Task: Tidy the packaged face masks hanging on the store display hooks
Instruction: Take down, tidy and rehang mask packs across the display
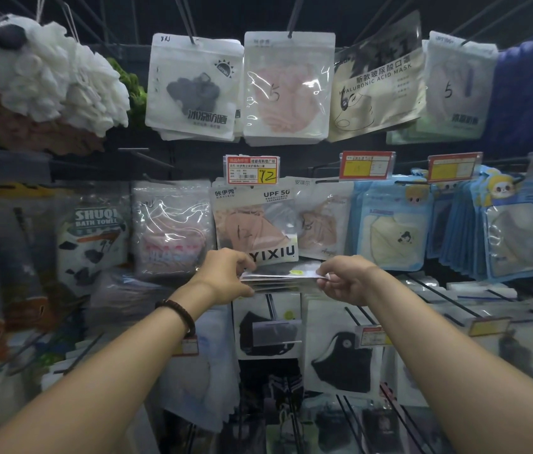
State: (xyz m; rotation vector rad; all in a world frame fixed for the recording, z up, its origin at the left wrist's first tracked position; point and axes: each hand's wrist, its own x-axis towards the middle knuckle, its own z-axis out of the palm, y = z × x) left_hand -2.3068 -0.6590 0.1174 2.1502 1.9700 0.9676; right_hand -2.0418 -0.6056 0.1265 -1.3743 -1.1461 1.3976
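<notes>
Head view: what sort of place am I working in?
Likely a retail shop: packaged face masks hang on wire hooks under clipped price tags; left hand and right hand hold a stack of packs.

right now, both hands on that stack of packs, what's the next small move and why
Probably square up the stack of packs before rehanging: left hand and right hand pinch its ends, it lies flat, and its edges look fanned.

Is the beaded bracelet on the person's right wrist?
No, the beaded bracelet circles the wrist of the left hand; the right hand, gripping the mask packets too, has a bare wrist.
</notes>
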